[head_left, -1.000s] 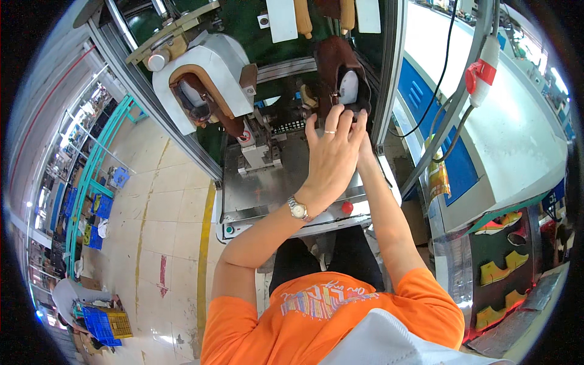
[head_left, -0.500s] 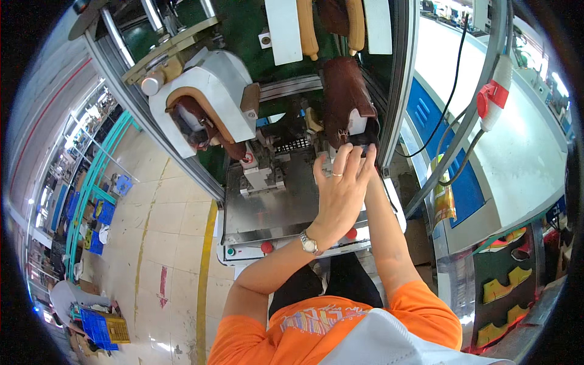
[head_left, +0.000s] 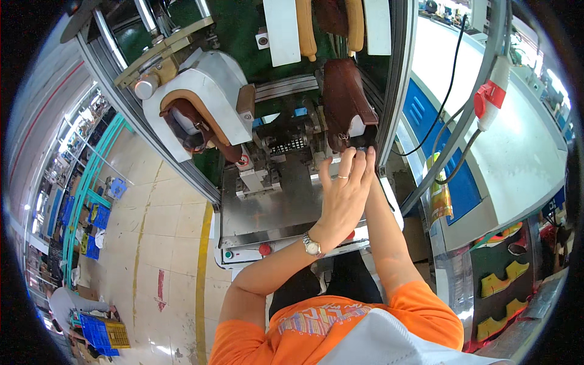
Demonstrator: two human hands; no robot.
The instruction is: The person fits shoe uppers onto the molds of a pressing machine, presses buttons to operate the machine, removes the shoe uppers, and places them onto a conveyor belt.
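A brown leather shoe upper point(head_left: 348, 91) sits over a form at the right station of a machine, with a white patch point(head_left: 358, 126) showing at its near end. My left hand point(head_left: 344, 198), with a ring and a wristwatch, has its fingers bent over that near end. Its little finger stands a little apart from the others. My right forearm point(head_left: 386, 237) comes up from the right and passes behind the left hand. My right hand is mostly hidden there, so its fingers cannot be made out.
At the left station, another brown upper point(head_left: 188, 128) sits inside a tan pad on a white block point(head_left: 213, 91). A metal plate point(head_left: 261, 213) with clamps lies below. Red buttons point(head_left: 264, 250) line the front edge. A cable point(head_left: 453, 91) hangs at right, beside a rack of yellow shoe parts point(head_left: 505, 280).
The view has shifted slightly. My left fingers have moved slightly at the upper's near end. A tan piece beside the upper no longer shows.
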